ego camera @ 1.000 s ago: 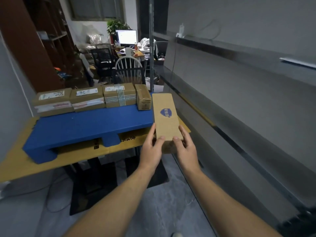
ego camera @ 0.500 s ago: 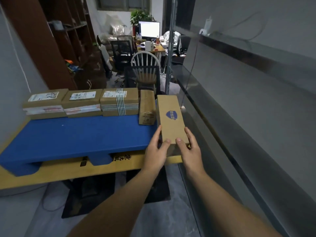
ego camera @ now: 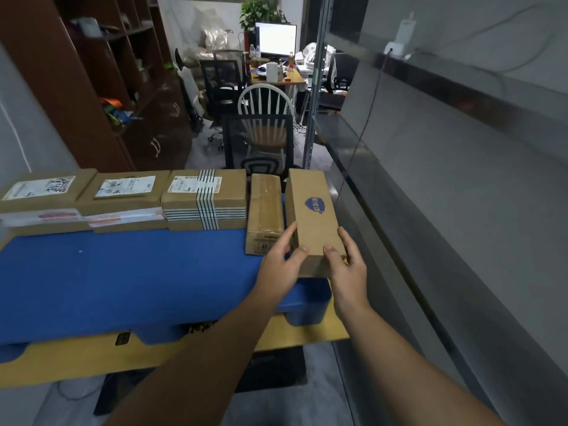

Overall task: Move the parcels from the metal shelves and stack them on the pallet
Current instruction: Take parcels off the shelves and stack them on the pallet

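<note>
Both hands hold 1 long cardboard parcel (ego camera: 312, 216) at its near end, right of the frame's centre. The left hand (ego camera: 281, 259) wraps the left side with its thumb laid on the top face, and the right hand (ego camera: 347, 265) grips the right side the same way, so the box is pinched between the 2 hands. The top face carries a blue shield-shaped badge (ego camera: 315, 205) with white characters that are too blurred to read.

The parcel lies lengthwise over the right end of the blue pallet (ego camera: 123, 278); whether its underside rests there cannot be told. Just to its left stands a narrow taped box (ego camera: 265, 210) with small black print on its near end, illegible. Further left, along the pallet's far edge, sit 3 flat boxes: 1 bound with dark striped tape (ego camera: 204, 198) and 2 others (ego camera: 127, 195) (ego camera: 43, 195), each with a white shipping label whose print is too small to read.

The pallet sits on a yellow surface (ego camera: 292, 336). The grey metal shelves (ego camera: 347, 139) run along the right of the frame.
</note>
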